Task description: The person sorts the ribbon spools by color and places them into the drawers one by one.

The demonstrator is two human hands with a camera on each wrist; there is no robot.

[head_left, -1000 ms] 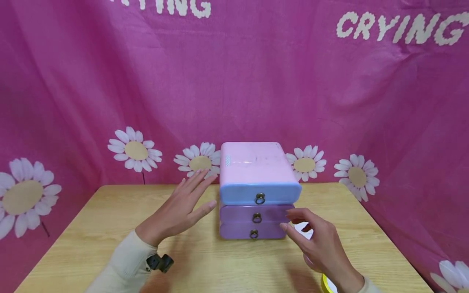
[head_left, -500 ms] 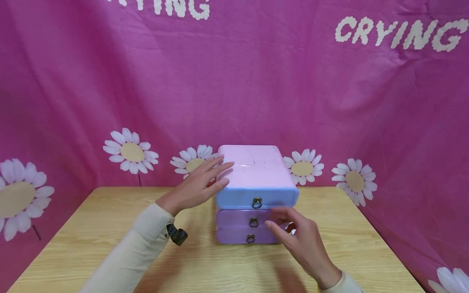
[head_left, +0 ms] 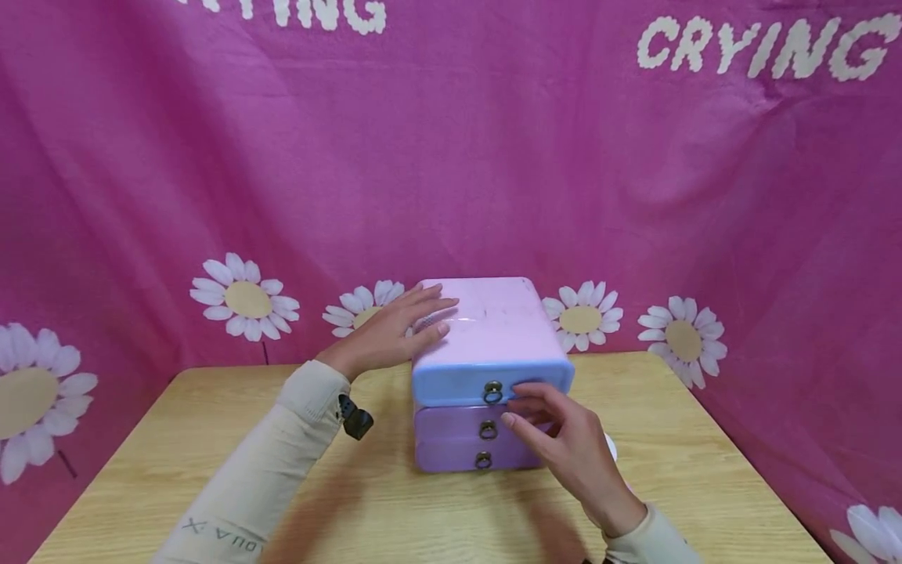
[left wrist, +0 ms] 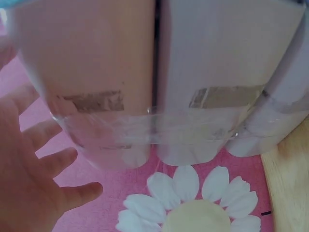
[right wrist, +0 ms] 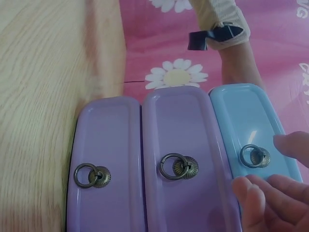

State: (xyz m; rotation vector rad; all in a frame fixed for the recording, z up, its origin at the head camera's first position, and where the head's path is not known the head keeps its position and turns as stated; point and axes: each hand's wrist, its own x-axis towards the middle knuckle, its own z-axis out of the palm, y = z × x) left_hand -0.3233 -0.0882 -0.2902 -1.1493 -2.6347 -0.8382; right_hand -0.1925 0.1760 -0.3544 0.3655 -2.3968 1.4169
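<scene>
A small drawer unit (head_left: 493, 333) with a pink top stands on the table. Its top drawer (head_left: 451, 385) is blue, with two purple drawers (head_left: 447, 423) below, all closed. Each front carries a bronze ring pull, the blue one's ring (right wrist: 251, 156) hanging loose. My left hand (head_left: 384, 330) lies at the unit's upper left edge, fingers spread over the pink top. Close in front of the blue drawer, right of its ring, is my right hand (head_left: 574, 450). Its fingers are bent, thumb apart, and nothing is held between them.
Wooden table (head_left: 395, 517) surrounds the unit. A pink cloth (head_left: 479, 157) with white daisies hangs close behind. Part of a white object (head_left: 611, 447) shows behind my right hand. Clear tape (left wrist: 169, 128) runs across the unit's side.
My left hand has moved right, from beside the unit onto its top edge. My right hand has moved left and slightly up, from the purple drawers' right edge to near the blue drawer's ring.
</scene>
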